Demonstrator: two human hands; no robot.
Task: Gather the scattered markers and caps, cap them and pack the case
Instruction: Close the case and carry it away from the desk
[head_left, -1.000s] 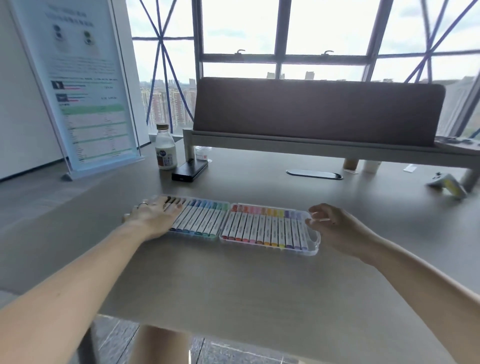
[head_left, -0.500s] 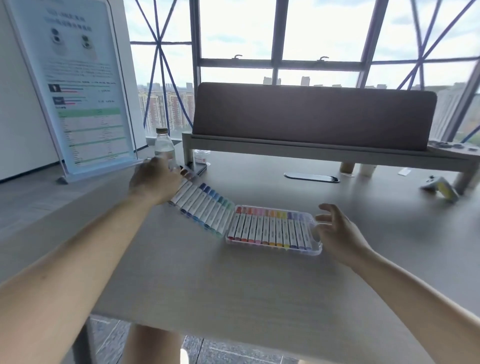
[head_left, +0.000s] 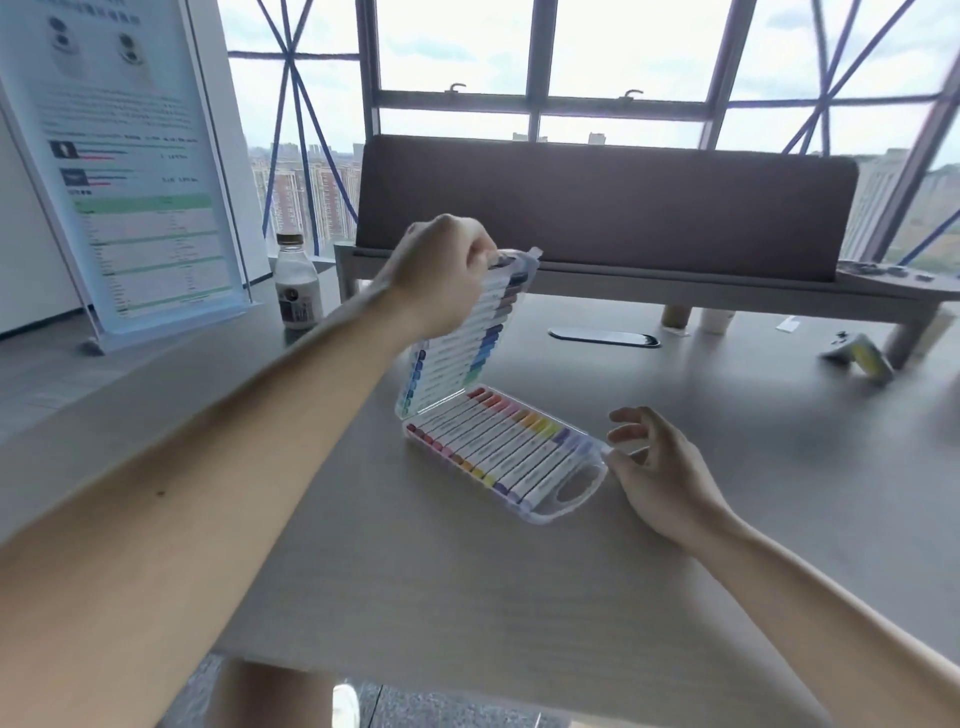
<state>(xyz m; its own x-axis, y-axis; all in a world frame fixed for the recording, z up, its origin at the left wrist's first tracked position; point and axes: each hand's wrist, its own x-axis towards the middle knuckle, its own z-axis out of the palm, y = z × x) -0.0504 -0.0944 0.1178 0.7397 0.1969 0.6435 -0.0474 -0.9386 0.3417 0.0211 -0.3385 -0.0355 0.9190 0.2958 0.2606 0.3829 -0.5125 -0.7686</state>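
So the bench (head_left: 467, 587) is a pale grey wood-grain top filling most of the lower frame, with big windows (head_left: 613, 47) across the top looking out over city towers, blue diagonal braces outside the glass. A dark fabric divider panel (head_left: 623, 208) runs along the far edge of the bench on a raised shelf.

Middle of the frame: the clear plastic marker case (head_left: 566, 493) is half folded. One half lies flat on the bench with a row of capped markers (head_left: 498, 447) going red to purple, and the handle cutout is at its right end. The other half (head_left: 462, 338) stands nearly upright off the hinge, packed with blue, green and darker markers. The left hand (head_left: 441, 275) is curled over the top edge of that raised half, fingers closed on it. The right hand (head_left: 660, 467) is spread loose and holding nothing, fingertips right at the handle end of the flat half; can't tell if they actually touch it.

Upper left there's a standing info sign (head_left: 124, 171), text too blurry to read, and a small white bottle (head_left: 295, 286) beside it. Far right, a yellow-and-grey object (head_left: 860, 356) is too smeared to identify, plus two paper cups (head_left: 717, 319) tucked under the shelf. Both forearms get cut off by the bottom edge.
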